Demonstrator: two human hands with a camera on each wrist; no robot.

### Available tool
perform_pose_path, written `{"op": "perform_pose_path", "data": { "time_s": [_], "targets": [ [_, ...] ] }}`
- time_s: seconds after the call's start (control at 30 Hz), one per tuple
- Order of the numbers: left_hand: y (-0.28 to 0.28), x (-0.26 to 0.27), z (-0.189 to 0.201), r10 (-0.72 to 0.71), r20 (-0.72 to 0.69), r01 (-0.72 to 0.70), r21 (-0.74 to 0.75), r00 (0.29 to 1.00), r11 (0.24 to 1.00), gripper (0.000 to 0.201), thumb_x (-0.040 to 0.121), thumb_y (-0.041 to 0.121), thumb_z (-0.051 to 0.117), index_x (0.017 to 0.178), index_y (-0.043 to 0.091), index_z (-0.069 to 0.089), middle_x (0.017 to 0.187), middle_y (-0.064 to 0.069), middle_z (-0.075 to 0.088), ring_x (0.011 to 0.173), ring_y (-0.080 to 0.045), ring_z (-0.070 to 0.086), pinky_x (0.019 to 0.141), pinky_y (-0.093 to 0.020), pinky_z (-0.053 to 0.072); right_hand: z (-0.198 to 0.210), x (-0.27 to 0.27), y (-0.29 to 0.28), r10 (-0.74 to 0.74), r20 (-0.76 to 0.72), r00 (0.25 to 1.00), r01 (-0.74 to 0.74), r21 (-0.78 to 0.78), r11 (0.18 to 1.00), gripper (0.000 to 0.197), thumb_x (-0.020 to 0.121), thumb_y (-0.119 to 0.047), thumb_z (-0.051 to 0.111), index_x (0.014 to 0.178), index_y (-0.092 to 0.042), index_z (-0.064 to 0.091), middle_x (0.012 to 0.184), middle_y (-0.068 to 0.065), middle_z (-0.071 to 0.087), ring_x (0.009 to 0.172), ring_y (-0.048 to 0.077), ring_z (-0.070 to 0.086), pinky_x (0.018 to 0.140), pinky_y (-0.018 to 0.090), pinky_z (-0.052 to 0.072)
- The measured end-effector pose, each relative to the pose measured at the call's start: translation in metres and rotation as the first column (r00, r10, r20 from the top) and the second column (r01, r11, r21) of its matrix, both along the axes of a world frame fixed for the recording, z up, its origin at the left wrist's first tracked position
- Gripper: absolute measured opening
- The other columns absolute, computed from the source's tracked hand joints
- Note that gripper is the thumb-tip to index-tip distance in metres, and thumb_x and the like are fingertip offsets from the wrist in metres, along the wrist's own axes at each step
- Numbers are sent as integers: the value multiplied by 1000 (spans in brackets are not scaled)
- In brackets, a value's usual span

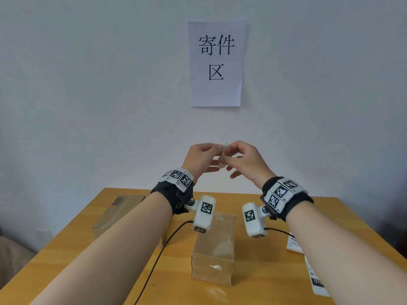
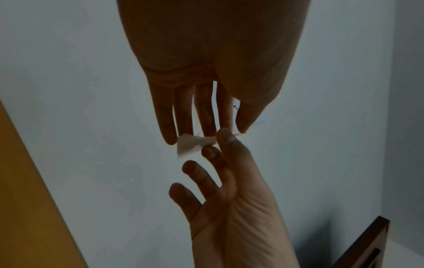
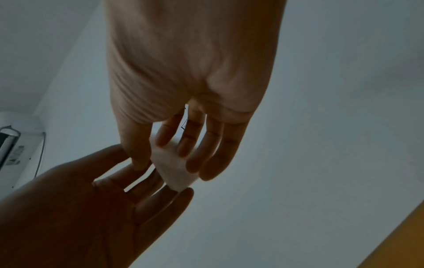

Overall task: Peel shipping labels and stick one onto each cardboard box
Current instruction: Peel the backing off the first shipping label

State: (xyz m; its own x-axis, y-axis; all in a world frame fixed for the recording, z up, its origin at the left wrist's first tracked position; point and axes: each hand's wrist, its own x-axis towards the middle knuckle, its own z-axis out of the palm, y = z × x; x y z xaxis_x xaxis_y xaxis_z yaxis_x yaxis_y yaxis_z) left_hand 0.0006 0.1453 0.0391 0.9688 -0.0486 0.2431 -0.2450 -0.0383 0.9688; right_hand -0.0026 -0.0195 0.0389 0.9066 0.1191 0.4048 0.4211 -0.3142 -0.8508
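Now both hands (image 1: 222, 159) pinch 1 crumpled label (image 2: 193, 145); its axis is unclear.

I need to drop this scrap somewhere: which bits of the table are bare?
Bare wood shows on the table in front of the middle box, and left of it below the far-left box. The right edge is crowded with labels, and a cable crosses the left-centre.

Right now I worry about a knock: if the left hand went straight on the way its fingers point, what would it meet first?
Probably the right hand: the left hand points at its fingertips, with only the pinched paper scrap between them.
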Motion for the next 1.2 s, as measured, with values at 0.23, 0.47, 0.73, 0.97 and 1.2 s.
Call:
{"op": "perform_pose_path", "data": {
  "time_s": [0.23, 0.47, 0.73, 0.97, 1.2],
  "targets": [
    [6, -2, -2, -33, -10, 32, -33, 999, 999, 26, 106, 27, 62, 112, 7, 77, 108, -10, 81, 92, -32, 81, 91, -44, 64, -1, -1, 0, -4, 35, 999, 6, -39, 999, 17, 90, -23, 81, 100, -16, 68, 100, 7, 69, 72, 21, 70, 59, 43, 62],
    [9, -2, -4, -39, -41, 36, -53, 998, 998, 24, 107, 24, 60, 112, 6, 76, 107, -9, 81, 92, -32, 80, 83, -40, 66, -4, 1, 1, -3, 30, 1000, 5, -49, 999, 11, 91, -18, 78, 97, -19, 68, 101, 10, 71, 73, 21, 70, 59, 44, 61],
    [11, -4, -6, -78, -63, 73, -89, 995, 993, 24, 108, 23, 59, 116, 7, 75, 111, -9, 81, 88, -27, 80, 74, -33, 64, -6, 2, 1, -7, 30, 1000, 8, -8, 1000, 17, 92, -25, 79, 103, -17, 68, 101, 14, 71, 75, 25, 72, 56, 43, 61],
    [9, -4, -8, -91, -63, 86, -74, 994, 994, 25, 108, 25, 60, 115, 7, 76, 108, -11, 81, 89, -26, 80, 73, -33, 64, -6, 1, 0, -10, 17, 1000, 10, -4, 1000, 21, 91, -29, 80, 101, -15, 69, 101, 15, 71, 72, 21, 72, 57, 46, 62],
    [8, -4, -11, -93, -65, 90, -46, 994, 995, 25, 108, 25, 60, 118, 9, 76, 110, -7, 81, 98, -28, 80, 78, -37, 66, -5, -3, -2, -17, -22, 1000, 18, 28, 999, 26, 94, -37, 76, 97, -12, 70, 89, 7, 75, 72, 20, 72, 59, 47, 63]
  ]
}}
